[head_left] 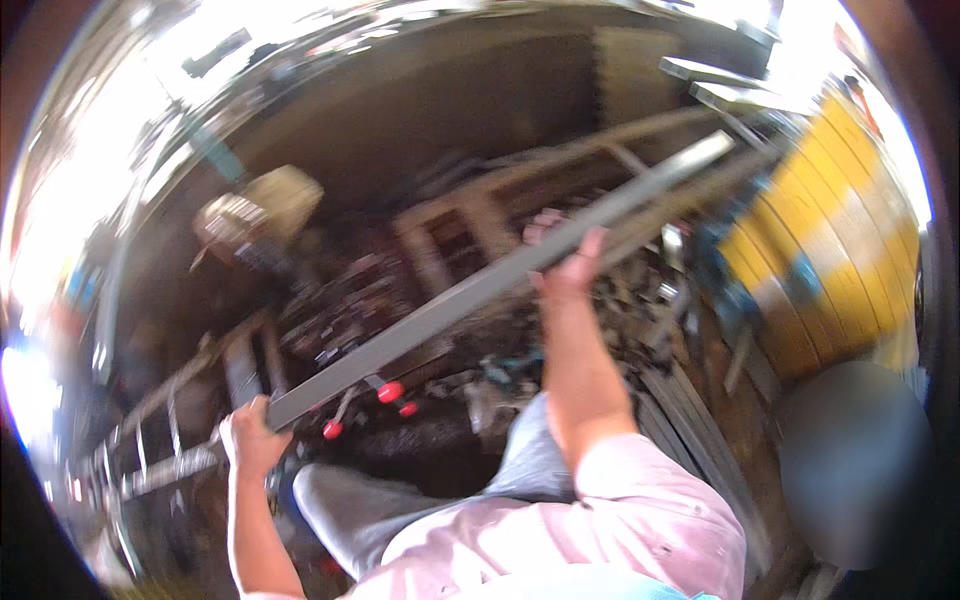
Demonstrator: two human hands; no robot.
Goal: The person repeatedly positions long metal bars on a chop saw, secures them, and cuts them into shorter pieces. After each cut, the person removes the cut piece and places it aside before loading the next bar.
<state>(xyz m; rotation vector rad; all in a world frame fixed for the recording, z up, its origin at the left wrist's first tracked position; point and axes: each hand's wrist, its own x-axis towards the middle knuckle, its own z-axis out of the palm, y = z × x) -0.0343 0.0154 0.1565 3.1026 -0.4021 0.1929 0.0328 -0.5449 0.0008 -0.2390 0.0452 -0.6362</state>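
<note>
One broad yellow slatted panel at right; farther back, a brown ladder-like frame lying flat. Next, a long grey rectangular bar, already within both grasps, long axis slanting from lower left to upper right (somewhat blurred). Left hand with fingers closed around the lower-left end; right hand curled around from beneath, just past mid-length, hence nearer the free upper-right end. Smallest, red knobs, just below the bar in view.
</note>
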